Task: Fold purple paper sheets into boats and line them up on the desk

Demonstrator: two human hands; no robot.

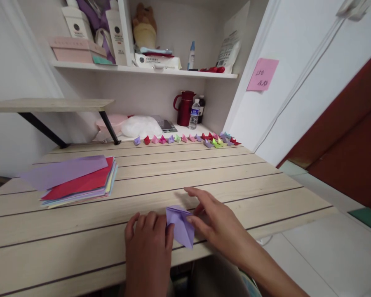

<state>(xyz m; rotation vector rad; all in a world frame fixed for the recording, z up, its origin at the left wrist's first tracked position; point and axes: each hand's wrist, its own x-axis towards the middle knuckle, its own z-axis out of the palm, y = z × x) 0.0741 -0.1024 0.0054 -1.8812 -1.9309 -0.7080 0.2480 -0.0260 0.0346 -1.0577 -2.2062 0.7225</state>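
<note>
A piece of folded purple paper (181, 229) stands tilted near the table's front edge, its creased layers showing along the top. My left hand (150, 243) has curled fingers and grips the paper's left side, the thumb lying along its edge. On the other side my right hand (218, 220) pinches the right edge, thumb in front and other fingers partly hidden behind it. Its index finger stretches out above the tabletop. To the left lies a stack of coloured paper sheets (83, 183), red near the top, with a loose purple sheet (68, 171) across it.
Along the back edge of the slatted table (160, 173) runs a row of small folded paper pieces (177, 139), clustered at the right. Behind them stand a dark red jug (184, 108) and a water bottle (194, 114). A raised wooden shelf (49, 104) on black legs overhangs the back left.
</note>
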